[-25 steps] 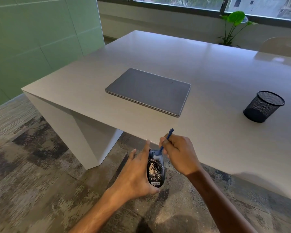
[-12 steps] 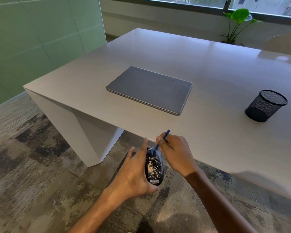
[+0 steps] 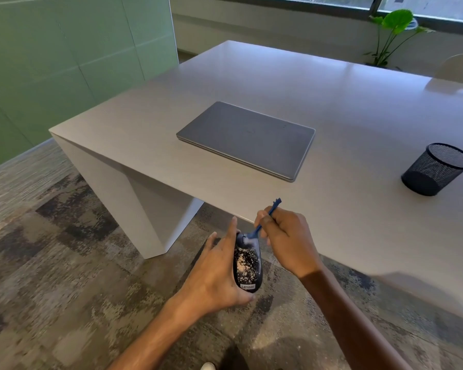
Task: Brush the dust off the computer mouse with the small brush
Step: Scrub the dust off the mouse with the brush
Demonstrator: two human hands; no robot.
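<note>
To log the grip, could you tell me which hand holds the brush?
The right hand pinches the blue brush; the left hand cradles the dusty mouse.

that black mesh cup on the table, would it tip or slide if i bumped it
The mesh cup looks light: open wire mesh, apparently empty. It would probably slide on the smooth table. Its rim is wider than its base, so a high bump might tip it.

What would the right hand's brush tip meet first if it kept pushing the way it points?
The front of the dusty mouse, held by the left hand; the small brush in the right hand looks about touching it already.
</note>
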